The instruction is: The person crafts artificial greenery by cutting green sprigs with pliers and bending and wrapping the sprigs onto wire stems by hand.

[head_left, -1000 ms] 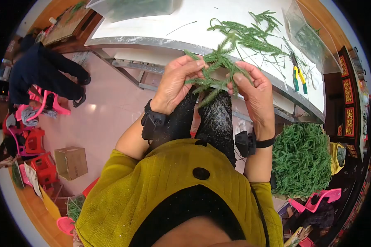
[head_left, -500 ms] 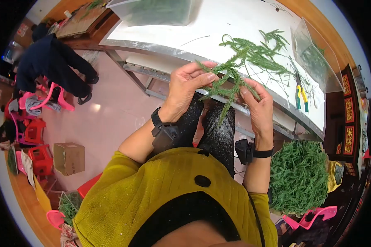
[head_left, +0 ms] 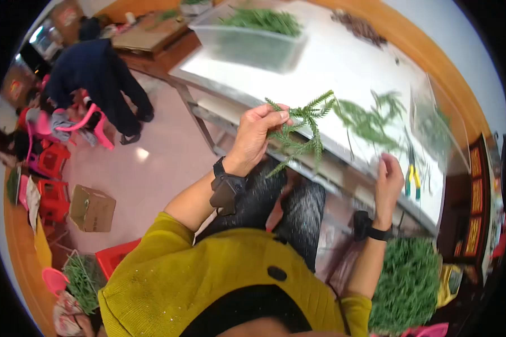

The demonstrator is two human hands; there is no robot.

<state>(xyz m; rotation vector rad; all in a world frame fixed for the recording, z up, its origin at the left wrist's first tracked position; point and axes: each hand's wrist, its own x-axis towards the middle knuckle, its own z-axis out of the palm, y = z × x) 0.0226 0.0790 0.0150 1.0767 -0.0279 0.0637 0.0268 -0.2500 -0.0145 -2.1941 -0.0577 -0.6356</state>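
Note:
My left hand [head_left: 257, 132] pinches a green needle-leaved sprig [head_left: 308, 117] between thumb and fingers, in front of the table edge. The sprig's several side shoots spread to the right and hang down. My right hand [head_left: 389, 182] is apart from it, farther right at the table's front edge. Its fingers are drawn together and slightly blurred; what they hold, if anything, cannot be made out. Beyond that hand, more green sprigs [head_left: 371, 121] lie on the white table [head_left: 331, 62]. Pliers with yellow and green handles [head_left: 413, 181] lie just right of my right hand.
A clear plastic tub [head_left: 247, 53] of greenery stands at the back, and another clear bin [head_left: 433, 118] at the right. A large heap of greenery [head_left: 406, 283] is below right. On the left are a cardboard box [head_left: 98, 212], red stools [head_left: 53, 194] and a bending person [head_left: 104, 78].
My right hand has let go of the sprig and moved right and down. My left hand still holds the sprig. The view has shifted, bringing more of the back tub into sight.

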